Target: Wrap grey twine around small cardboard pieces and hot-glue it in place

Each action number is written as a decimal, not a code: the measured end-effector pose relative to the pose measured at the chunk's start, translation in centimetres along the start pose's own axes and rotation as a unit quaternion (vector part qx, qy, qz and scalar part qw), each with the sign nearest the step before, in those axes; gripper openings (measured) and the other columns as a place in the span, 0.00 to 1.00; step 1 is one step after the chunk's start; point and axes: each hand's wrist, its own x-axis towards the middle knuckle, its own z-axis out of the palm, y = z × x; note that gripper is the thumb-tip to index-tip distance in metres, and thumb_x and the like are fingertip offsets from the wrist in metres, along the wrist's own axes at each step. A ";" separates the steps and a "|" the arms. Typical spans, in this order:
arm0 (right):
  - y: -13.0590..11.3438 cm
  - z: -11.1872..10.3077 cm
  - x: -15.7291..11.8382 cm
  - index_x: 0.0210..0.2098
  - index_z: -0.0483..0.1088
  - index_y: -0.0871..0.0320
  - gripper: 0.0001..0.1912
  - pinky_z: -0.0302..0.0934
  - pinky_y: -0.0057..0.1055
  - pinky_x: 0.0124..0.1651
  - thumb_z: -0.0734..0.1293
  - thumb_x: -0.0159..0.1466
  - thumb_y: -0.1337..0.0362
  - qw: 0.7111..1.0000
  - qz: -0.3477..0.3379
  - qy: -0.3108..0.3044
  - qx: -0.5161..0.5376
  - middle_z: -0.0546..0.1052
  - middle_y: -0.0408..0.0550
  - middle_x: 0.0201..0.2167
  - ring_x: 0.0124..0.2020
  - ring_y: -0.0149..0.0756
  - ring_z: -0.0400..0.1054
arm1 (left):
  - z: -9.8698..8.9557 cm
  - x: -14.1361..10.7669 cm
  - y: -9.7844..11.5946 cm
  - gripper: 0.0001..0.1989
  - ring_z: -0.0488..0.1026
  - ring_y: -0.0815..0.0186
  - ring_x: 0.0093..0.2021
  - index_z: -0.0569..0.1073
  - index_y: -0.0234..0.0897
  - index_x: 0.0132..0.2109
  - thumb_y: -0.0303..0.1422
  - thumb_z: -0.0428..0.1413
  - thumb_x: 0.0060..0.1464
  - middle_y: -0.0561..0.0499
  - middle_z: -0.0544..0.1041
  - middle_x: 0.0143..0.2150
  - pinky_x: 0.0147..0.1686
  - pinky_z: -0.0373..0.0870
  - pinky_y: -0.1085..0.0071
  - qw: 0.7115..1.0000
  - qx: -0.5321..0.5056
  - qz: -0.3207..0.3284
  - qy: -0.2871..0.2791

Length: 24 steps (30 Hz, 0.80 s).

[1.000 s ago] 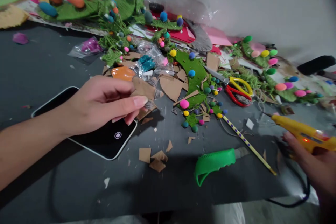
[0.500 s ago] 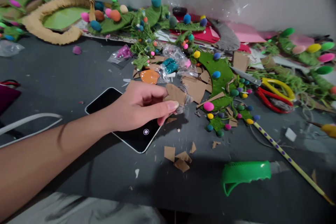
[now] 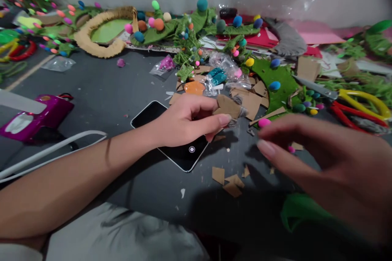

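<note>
My left hand (image 3: 186,120) pinches a small brown cardboard piece (image 3: 229,107) with grey yarn at its far end, above a black phone (image 3: 183,155). On the right, my right hand (image 3: 330,159) is in the air, blurred, its thumb and index fingertips slightly apart with nothing visible between them. It hides part of a green felt shape (image 3: 283,89) with coloured balls. Cardboard scraps (image 3: 234,183) lie on the dark table between the hands. A green tool (image 3: 298,208) is partly covered by my right hand.
Scissors (image 3: 364,106) with red and yellow handles lie at the right. A purple device (image 3: 45,116) and white cable (image 3: 70,140) are at the left. Decorated green pieces (image 3: 156,32) and a tan ring (image 3: 101,51) line the wall.
My right hand has come into view from the right. The camera view has turned, so the table contents appear further right; my left hand keeps its hold on the cardboard.
</note>
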 end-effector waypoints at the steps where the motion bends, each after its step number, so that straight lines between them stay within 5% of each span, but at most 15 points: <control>1: -1.0 0.6 1.4 0.40 0.79 0.48 0.12 0.72 0.27 0.33 0.74 0.60 0.52 0.999 -0.024 -0.029 0.025 0.83 0.44 0.37 0.34 0.35 0.77 | 0.0 0.0 -0.1 0.16 0.67 0.75 0.21 0.70 0.35 0.27 0.33 0.58 0.65 0.55 0.74 0.21 0.19 0.62 0.79 1.000 -0.004 -0.004 -0.004; 7: -1.6 2.9 2.1 0.58 0.73 0.47 0.26 0.77 0.26 0.45 0.74 0.61 0.60 0.979 -0.031 -0.052 0.194 0.81 0.46 0.51 0.47 0.37 0.79 | 0.3 -0.2 -0.1 0.16 0.67 0.74 0.21 0.71 0.35 0.28 0.35 0.58 0.65 0.53 0.75 0.22 0.19 0.62 0.78 0.999 0.011 -0.012 -0.028; 24: -1.6 3.8 0.7 0.52 0.79 0.48 0.17 0.75 0.16 0.43 0.75 0.62 0.62 0.984 -0.032 0.031 0.170 0.85 0.38 0.43 0.38 0.27 0.81 | 0.9 -0.4 0.2 0.16 0.71 0.74 0.21 0.70 0.35 0.26 0.32 0.58 0.63 0.55 0.76 0.21 0.18 0.63 0.81 0.999 0.030 -0.001 -0.024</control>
